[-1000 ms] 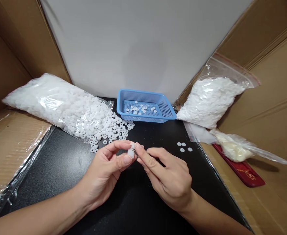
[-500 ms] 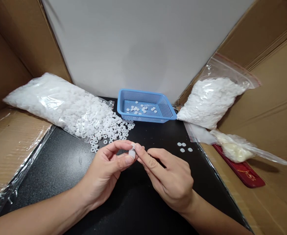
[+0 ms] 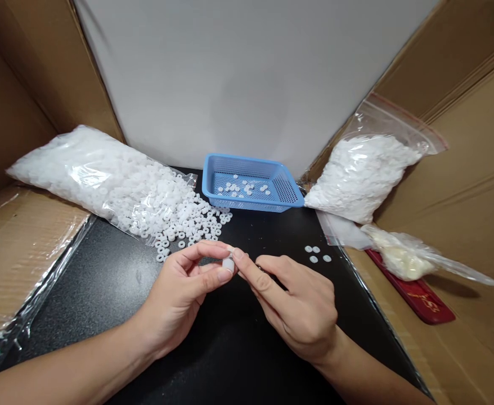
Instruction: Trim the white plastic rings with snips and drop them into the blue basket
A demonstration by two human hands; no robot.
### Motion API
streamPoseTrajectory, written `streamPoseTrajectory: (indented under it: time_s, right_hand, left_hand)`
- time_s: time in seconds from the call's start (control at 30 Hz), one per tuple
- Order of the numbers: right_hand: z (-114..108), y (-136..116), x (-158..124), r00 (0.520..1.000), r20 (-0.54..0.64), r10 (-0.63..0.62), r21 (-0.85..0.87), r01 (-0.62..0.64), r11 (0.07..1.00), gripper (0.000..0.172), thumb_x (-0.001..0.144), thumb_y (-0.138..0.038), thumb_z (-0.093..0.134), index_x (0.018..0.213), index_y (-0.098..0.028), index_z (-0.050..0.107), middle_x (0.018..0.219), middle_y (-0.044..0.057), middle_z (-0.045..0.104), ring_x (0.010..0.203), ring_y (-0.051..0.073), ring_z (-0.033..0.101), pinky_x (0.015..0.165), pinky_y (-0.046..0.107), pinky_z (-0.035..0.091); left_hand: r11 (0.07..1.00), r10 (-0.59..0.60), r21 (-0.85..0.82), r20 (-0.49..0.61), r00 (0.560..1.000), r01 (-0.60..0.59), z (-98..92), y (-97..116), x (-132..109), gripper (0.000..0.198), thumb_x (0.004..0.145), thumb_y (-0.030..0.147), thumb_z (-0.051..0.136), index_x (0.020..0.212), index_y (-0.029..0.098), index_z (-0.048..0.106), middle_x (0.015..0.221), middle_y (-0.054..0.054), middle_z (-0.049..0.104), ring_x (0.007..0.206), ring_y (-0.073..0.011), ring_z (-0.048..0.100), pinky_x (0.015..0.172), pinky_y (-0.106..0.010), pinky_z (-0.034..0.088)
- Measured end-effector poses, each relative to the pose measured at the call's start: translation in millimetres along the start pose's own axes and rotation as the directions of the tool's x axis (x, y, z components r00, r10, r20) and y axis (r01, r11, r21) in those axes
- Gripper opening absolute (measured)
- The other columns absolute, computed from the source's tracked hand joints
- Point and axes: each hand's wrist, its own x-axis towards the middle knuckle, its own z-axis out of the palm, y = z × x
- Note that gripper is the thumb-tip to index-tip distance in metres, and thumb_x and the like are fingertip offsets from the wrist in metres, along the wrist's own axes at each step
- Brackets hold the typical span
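Observation:
A small white rounded plastic piece (image 3: 228,263) is pinched between the thumb and forefinger of my left hand (image 3: 188,284). My right hand (image 3: 295,304) is closed, with one fingertip pressed against the upper right side of that piece. Its curled fingers hide whatever they may hold; a small dark bit shows near them. Just beyond the hands, loose white plastic rings (image 3: 200,219) spill from a clear bag (image 3: 82,174). To the right, several small whitish discs (image 3: 313,259) lie flat on the black table (image 3: 225,349).
A blue perforated basket (image 3: 251,204) with several small white pieces stands at the back. On the right are a zip bag of white pieces (image 3: 360,174), a smaller bag with yellowish contents (image 3: 407,261) and a dark red flat case (image 3: 432,306). Cardboard (image 3: 470,197) borders the table.
Both hands stay almost in place around the white piece. My right hand has shifted very slightly to the right.

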Motion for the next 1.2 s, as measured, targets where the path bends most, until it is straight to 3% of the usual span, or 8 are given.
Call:
streamPoseTrajectory:
  time_s: [0.23, 0.37, 0.67, 0.8, 0.9, 1.0, 1.13, 1.2]
  right_hand:
    - [0, 2, 1, 0.992, -0.002, 0.129, 0.167, -0.127, 0.978, 0.038, 0.099, -0.004, 0.056, 0.133, -0.018, 0.067, 0.085, 0.004, 0.068, 0.073, 0.011, 0.064, 0.065, 0.022, 0.049]
    - [6, 8, 4, 0.921, 0.017, 0.388, 0.420, -0.359, 0.833, 0.035, 0.100, -0.009, 0.057, 0.129, -0.023, 0.070, 0.086, 0.002, 0.064, 0.071, 0.011, 0.061, 0.061, 0.022, 0.051]
    - [14, 22, 1, 0.769, 0.078, 0.634, 0.508, -0.578, 0.638, 0.038, 0.104, -0.032, 0.050, 0.139, -0.021, 0.060, 0.080, 0.000, 0.057, 0.062, 0.012, 0.050, 0.055, 0.024, 0.045]
    - [16, 22, 1, 0.717, 0.111, 0.688, 0.585, -0.607, 0.538, 0.024, 0.095, -0.042, 0.065, 0.095, -0.018, 0.065, 0.062, -0.006, 0.042, 0.051, 0.009, 0.038, 0.045, 0.020, 0.034]
    - [15, 21, 1, 0.711, 0.150, 0.687, 0.561, -0.633, 0.533, 0.042, 0.098, -0.045, 0.061, 0.068, -0.018, 0.049, 0.057, -0.006, 0.039, 0.049, 0.008, 0.035, 0.044, 0.020, 0.029]
    - [15, 20, 0, 0.729, 0.170, 0.663, 0.578, -0.619, 0.532, 0.048, 0.104, -0.047, 0.051, 0.066, -0.018, 0.047, 0.058, -0.004, 0.044, 0.050, 0.009, 0.041, 0.046, 0.021, 0.032]
    - [15, 17, -2, 0.791, 0.094, 0.604, 0.587, -0.535, 0.608, 0.023, 0.103, -0.038, 0.056, 0.098, -0.018, 0.066, 0.079, 0.001, 0.059, 0.066, 0.012, 0.056, 0.058, 0.023, 0.046]
    - [13, 14, -2, 0.831, 0.063, 0.553, 0.581, -0.481, 0.657, 0.030, 0.104, -0.042, 0.055, 0.121, -0.019, 0.065, 0.088, 0.002, 0.058, 0.073, 0.013, 0.057, 0.062, 0.024, 0.049]
  left_hand:
    - [0.998, 0.052, 0.021, 0.143, 0.988, -0.055, -8.6, -1, 9, 0.040, 0.069, 0.007, 0.090, 0.102, 0.027, 0.078, 0.093, 0.001, 0.076, 0.081, -0.0102, 0.075, 0.079, -0.013, 0.058]
    - [0.984, 0.119, 0.091, 0.292, 0.949, -0.151, -15.4, 3, 13, 0.064, 0.076, 0.003, 0.084, 0.124, 0.042, 0.069, 0.100, 0.002, 0.074, 0.099, -0.0187, 0.076, 0.087, -0.022, 0.060]
    - [0.952, 0.144, 0.196, 0.392, 0.909, -0.235, -14.7, 14, 13, 0.073, 0.082, 0.000, 0.077, 0.132, 0.052, 0.061, 0.104, 0.000, 0.074, 0.110, -0.0237, 0.074, 0.092, -0.027, 0.061]
    - [0.957, 0.145, 0.179, 0.393, 0.908, -0.230, -14.2, 14, 14, 0.074, 0.082, 0.000, 0.077, 0.133, 0.051, 0.062, 0.103, 0.000, 0.074, 0.109, -0.0243, 0.074, 0.090, -0.026, 0.061]
    - [0.960, 0.138, 0.173, 0.383, 0.913, -0.218, -14.3, 13, 14, 0.073, 0.081, 0.000, 0.077, 0.133, 0.050, 0.062, 0.104, -0.001, 0.074, 0.108, -0.0257, 0.074, 0.090, -0.028, 0.062]
    - [0.961, 0.139, 0.171, 0.378, 0.915, -0.216, -15.0, 13, 13, 0.073, 0.081, 0.000, 0.077, 0.133, 0.049, 0.062, 0.104, -0.002, 0.074, 0.107, -0.0266, 0.075, 0.090, -0.030, 0.062]
    - [0.956, 0.144, 0.186, 0.381, 0.913, -0.228, -15.9, 11, 12, 0.074, 0.081, 0.000, 0.078, 0.134, 0.049, 0.062, 0.103, -0.002, 0.074, 0.105, -0.0254, 0.075, 0.087, -0.027, 0.063]
    - [0.945, 0.168, 0.201, 0.379, 0.910, -0.258, -16.0, 11, 12, 0.071, 0.079, 0.000, 0.079, 0.131, 0.046, 0.065, 0.104, -0.001, 0.074, 0.102, -0.0228, 0.076, 0.085, -0.025, 0.063]
